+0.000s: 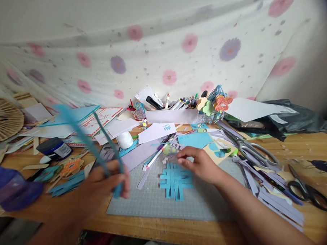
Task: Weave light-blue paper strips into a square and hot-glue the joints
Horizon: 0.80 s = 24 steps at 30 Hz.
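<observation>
My left hand (109,179), smeared by motion, is closed around long blue paper strips (81,137) that stick up and away to the left. My right hand (198,162) hovers at the upper right edge of a woven blue paper piece (174,180). Its fingers are curled in and the thumb is close to the index finger; whatever they hold, if anything, I cannot make out. The woven piece lies flat on a grey cutting mat (146,206), its strip ends sticking out on several sides.
Large scissors (251,150) and black-handled scissors (306,192) lie at the right, by lilac paper scraps (279,207). A dark jar (54,148), a purple container (11,190) and a white thread spool (124,139) stand left. Pens (180,103) fill a holder behind.
</observation>
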{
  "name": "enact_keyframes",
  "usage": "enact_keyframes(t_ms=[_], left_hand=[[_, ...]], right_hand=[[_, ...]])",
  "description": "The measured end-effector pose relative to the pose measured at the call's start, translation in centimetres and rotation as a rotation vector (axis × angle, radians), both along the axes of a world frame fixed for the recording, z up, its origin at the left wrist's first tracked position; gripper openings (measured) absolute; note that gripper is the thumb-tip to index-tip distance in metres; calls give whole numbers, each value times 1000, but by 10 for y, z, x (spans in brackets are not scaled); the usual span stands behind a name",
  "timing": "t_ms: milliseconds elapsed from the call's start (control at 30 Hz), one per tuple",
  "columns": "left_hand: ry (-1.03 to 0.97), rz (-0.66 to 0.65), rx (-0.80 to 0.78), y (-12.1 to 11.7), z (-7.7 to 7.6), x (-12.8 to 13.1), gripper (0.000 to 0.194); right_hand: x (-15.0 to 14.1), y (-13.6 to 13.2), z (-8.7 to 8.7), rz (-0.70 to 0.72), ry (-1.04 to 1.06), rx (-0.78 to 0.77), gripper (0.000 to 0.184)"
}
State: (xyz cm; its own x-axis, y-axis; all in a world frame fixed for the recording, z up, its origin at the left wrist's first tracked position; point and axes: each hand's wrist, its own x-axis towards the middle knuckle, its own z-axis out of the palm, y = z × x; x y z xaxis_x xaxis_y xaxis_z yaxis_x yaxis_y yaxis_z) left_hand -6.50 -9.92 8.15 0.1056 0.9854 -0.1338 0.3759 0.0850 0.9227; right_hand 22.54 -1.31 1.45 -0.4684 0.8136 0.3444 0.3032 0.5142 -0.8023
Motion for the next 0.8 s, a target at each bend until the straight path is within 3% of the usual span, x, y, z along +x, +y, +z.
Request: enact_keyframes(t_ms=[100, 167, 233, 400, 567, 800], left_hand=[[-327, -154, -137, 31, -26, 67, 22], [-375, -196, -161, 46, -37, 100, 21], [-388, -238, -181, 56, -44, 117, 23], [-434, -323, -221, 68, -59, 118, 34], [-533, -314, -276, 64, -69, 111, 34], [-721, -334, -446, 61, -65, 114, 33]], right_hand=[[-9, -8, 4, 132, 207, -162, 31], [-14, -9, 5, 223, 373, -295, 41], [-17, -7, 4, 213, 492, -391, 42], [-16, 2, -3, -16, 514, -444, 40], [-18, 1, -4, -11, 550, -468, 40], [-19, -5, -1, 3, 565, -491, 39]])
